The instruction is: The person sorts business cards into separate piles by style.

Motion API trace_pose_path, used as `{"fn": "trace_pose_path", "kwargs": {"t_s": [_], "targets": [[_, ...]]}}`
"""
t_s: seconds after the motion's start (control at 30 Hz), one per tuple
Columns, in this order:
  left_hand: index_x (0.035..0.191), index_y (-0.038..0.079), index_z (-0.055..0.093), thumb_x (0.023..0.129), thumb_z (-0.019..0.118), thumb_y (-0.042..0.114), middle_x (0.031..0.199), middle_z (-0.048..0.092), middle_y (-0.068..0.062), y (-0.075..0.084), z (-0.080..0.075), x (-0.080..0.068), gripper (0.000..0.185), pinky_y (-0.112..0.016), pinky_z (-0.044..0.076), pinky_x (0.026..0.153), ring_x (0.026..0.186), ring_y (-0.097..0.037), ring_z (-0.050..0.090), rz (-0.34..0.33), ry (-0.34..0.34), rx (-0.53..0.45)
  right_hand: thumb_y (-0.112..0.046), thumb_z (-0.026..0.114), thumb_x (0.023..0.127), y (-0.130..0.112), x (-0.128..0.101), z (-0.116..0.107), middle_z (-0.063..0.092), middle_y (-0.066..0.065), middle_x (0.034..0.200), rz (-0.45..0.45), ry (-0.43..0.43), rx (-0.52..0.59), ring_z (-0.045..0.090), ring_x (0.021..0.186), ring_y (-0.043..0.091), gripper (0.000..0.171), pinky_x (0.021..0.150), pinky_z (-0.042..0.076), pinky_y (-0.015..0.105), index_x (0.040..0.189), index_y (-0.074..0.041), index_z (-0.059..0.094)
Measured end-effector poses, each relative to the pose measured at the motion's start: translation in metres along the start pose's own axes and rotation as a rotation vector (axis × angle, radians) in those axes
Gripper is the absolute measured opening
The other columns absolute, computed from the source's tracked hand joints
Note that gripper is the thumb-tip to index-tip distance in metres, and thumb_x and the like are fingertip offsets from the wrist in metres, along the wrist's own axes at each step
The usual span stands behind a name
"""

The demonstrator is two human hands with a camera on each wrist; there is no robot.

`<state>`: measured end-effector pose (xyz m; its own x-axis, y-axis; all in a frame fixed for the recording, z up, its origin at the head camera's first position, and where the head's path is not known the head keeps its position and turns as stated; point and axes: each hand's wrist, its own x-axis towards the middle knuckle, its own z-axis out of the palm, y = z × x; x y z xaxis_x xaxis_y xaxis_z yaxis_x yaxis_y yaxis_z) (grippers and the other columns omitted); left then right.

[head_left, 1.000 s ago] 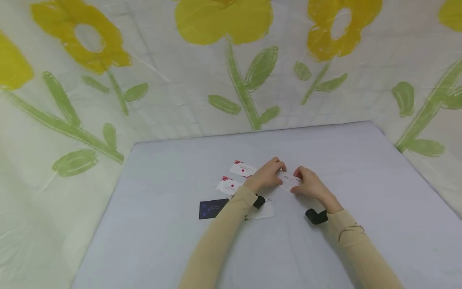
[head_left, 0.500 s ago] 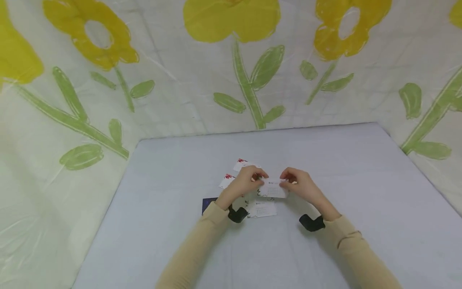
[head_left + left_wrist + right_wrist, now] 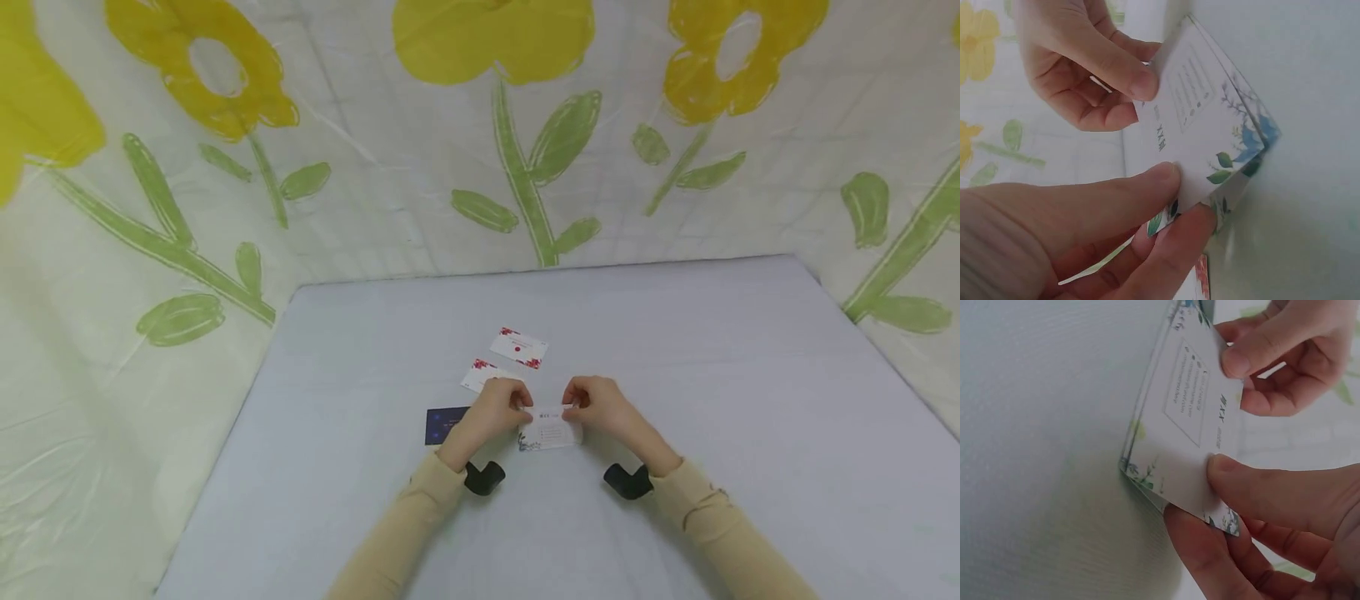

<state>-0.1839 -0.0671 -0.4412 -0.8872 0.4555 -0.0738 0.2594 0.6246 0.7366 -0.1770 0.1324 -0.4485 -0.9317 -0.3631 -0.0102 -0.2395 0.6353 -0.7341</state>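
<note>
The white card (image 3: 551,435) was between the left hand (image 3: 491,414) and the right hand (image 3: 609,412), its long axis going across from one to the other; both pinched its far edge, tilted above another card (image 3: 1230,209).

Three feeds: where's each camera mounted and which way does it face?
Head: on the head, facing forward and down at table, held card, flowered sheet; left hand, right hand, sleeves show.
Left wrist: on that wrist, facing held card; left hand near, right beyond.
Right wrist: on that wrist, facing held card; right hand near, left beyond.
Wrist views share held card and both hands.
</note>
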Motion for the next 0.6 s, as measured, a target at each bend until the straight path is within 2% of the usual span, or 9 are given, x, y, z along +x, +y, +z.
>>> {"fn": "trace_pose_path", "kwargs": {"t_s": [0.3,0.43,0.6], "targets": [[0.079,0.003,0.062,0.078,0.069,0.000,0.071,0.053,-0.002,0.002,0.005,-0.006,0.008,-0.023,0.040,0.060,0.065,-0.014,0.046,-0.013,0.062,0.135,0.003,0.070,0.074,-0.008,0.001,0.006,0.049,0.002,0.069,-0.004,0.010,-0.134,0.045,0.066,0.015,0.014,0.059,0.039,0.026,0.073,-0.004,0.059],[0.080,0.003,0.061,0.078,0.070,0.003,0.075,0.055,-0.003,0.002,0.009,-0.007,0.009,-0.024,0.041,0.062,0.067,-0.014,0.046,-0.034,0.065,0.190,0.002,0.071,0.074,-0.010,0.002,0.009,0.047,0.001,0.068,-0.014,0.009,-0.193,0.043,0.064,0.015,0.015,0.058,0.038,0.026,0.072,-0.005,0.058],[0.082,0.004,0.062,0.078,0.071,0.006,0.077,0.055,-0.003,0.002,0.011,-0.008,0.010,-0.025,0.041,0.062,0.068,-0.014,0.046,-0.051,0.066,0.244,-0.002,0.074,0.074,-0.011,0.001,0.011,0.046,0.000,0.068,0.016,0.019,-0.283,0.043,0.063,0.014,0.017,0.056,0.037,0.027,0.072,-0.009,0.058]]}}
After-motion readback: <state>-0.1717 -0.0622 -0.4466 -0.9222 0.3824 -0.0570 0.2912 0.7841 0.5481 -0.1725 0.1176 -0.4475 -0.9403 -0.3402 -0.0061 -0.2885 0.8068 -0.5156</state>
